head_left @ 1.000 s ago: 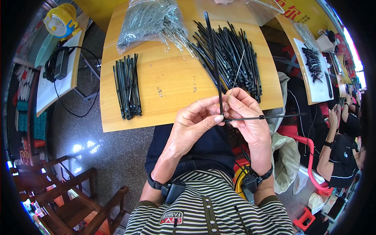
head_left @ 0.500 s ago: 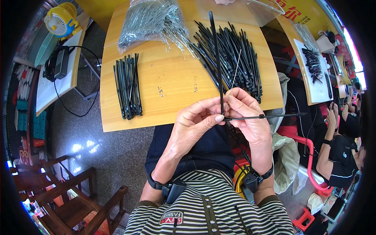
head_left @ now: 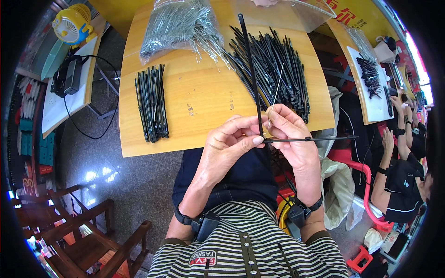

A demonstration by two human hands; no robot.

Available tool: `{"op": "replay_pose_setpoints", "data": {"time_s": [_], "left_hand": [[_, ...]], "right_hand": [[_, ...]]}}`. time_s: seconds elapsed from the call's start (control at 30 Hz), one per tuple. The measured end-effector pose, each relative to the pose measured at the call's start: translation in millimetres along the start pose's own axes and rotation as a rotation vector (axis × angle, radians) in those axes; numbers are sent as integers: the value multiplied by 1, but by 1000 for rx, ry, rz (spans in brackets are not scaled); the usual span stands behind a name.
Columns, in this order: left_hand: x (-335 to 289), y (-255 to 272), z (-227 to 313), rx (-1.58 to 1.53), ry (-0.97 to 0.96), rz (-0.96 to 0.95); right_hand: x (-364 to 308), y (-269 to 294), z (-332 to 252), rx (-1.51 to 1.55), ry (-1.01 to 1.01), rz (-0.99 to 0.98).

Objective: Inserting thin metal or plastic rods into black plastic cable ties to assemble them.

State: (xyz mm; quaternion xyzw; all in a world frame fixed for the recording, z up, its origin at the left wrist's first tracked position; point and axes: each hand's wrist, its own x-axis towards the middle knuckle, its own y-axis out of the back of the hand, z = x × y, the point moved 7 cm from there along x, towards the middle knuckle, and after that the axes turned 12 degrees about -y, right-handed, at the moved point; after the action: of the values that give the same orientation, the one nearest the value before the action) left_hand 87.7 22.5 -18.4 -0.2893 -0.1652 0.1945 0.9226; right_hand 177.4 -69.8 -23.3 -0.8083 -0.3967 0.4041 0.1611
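Above my lap, at the table's near edge, my left hand (head_left: 227,148) is closed on a slim black jointed rod (head_left: 250,60), pinching it at its joint between thumb and fingers. One arm of the rod points up and away; the other runs out to the right, beneath my right fingers. My right hand (head_left: 296,139) pinches a thin silver wire (head_left: 279,83) between thumb and forefinger, close to the joint. The wire's lower end is partly hidden by my fingers. Beyond my hands lies a large pile of similar black rods (head_left: 285,69).
On the wooden table (head_left: 199,125) are a smaller bundle of black rods (head_left: 152,104) and a clear bag of silver wires (head_left: 178,28). A wooden chair (head_left: 88,236) stands at lower left. Other people (head_left: 398,185) sit at the right by another table (head_left: 359,88) with black rods.
The upright arm of the black rod has tilted left, and the wire has shifted slightly with my right fingers. At the far right, a person's hands and arms have moved.
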Motion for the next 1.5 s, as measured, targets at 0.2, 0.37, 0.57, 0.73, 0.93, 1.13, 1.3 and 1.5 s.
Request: {"op": "replay_pose_setpoints", "data": {"time_s": [0.2, 0.37, 0.57, 0.73, 0.93, 1.13, 1.3, 1.5], "left_hand": [[0, 3, -2, -19, 22, 41], [1, 2, 1, -2, -6, 32], [1, 1, 1, 3, -34, 19], [1, 2, 2, 46, -20, 3], [-1, 4, 1, 21, -29, 19], [-2, 7, 0, 38, 32, 103], [-2, 8, -1, -16, 95, 132], [-5, -5, -5, -293, 174, 87]], "right_hand": [[-3, -6, -1, -27, -10, -21], [-1, -8, 1, -23, -14, -25], [1, -8, 2, 1, -9, -46], [1, -8, 5, 43, -43, -30], [0, -8, 5, 16, -37, 26], [-11, -10, -11, -193, 281, 136], [-14, -14, -3, 4, 96, -10], [-15, -23, -2, 93, 60, -144]]}}
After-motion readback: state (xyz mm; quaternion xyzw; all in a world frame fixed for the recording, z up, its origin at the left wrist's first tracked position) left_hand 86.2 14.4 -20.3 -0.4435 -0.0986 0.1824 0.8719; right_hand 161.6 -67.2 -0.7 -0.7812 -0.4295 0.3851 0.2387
